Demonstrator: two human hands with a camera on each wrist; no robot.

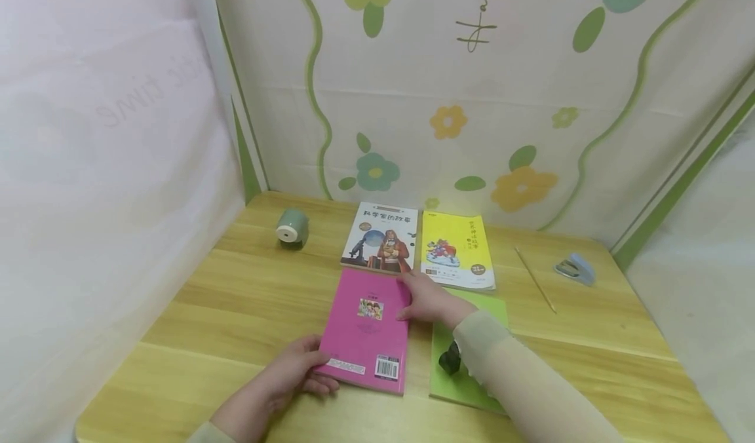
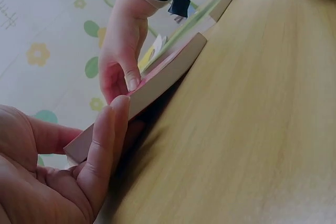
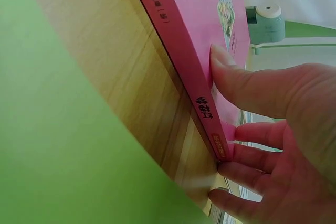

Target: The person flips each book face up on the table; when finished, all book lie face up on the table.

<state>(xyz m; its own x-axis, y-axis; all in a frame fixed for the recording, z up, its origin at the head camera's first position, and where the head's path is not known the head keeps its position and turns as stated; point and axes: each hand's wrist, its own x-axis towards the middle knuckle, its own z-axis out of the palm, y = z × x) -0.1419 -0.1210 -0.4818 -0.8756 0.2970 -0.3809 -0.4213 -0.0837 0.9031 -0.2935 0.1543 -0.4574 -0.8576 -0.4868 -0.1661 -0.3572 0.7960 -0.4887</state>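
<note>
A pink book (image 1: 368, 328) lies back cover up in front of me, barcode toward my side. My left hand (image 1: 297, 367) grips its near left corner, thumb on the cover and fingers below. In the left wrist view, a dark gap shows under the near edge of the book (image 2: 170, 74), which is slightly raised off the table. At the far right corner, my right hand (image 1: 433, 299) holds the same book, its thumb on the cover. The right wrist view shows that thumb on the pink cover (image 3: 184, 24) and the fingers at the far end, by the spine.
Behind lie a white book (image 1: 377, 233) and a yellow book (image 1: 457, 243). A green book (image 1: 460, 384) sits partly under my right forearm. A pencil sharpener (image 1: 291, 227) stands back left; a pencil (image 1: 533, 279) and a blue stapler (image 1: 575, 269) lie at right.
</note>
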